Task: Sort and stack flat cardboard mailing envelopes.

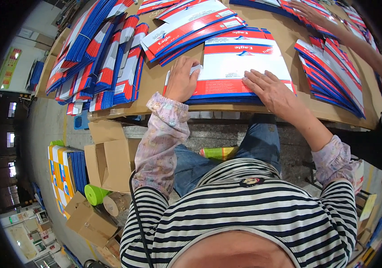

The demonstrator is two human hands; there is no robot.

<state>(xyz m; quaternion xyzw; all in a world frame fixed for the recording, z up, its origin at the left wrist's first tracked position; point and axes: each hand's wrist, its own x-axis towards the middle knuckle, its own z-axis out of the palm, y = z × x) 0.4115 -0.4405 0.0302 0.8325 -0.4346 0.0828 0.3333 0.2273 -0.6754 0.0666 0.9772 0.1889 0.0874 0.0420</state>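
In front of me at the table's near edge lies a flat printed carton, white with red bands and a blue border, on top of a stack of similar ones. My left hand is at its left side, fingers bent, with a bit of white card between thumb and forefinger. My right hand lies flat on the right part of the carton, fingers stretched out and holding nothing. The fingertips of my left hand are partly hidden.
Fanned flat cartons lie beyond, bundled ones pile up at left, and another stack sits at right. Another person's arm reaches in from the right. Open cardboard boxes and a green roll stand on the floor.
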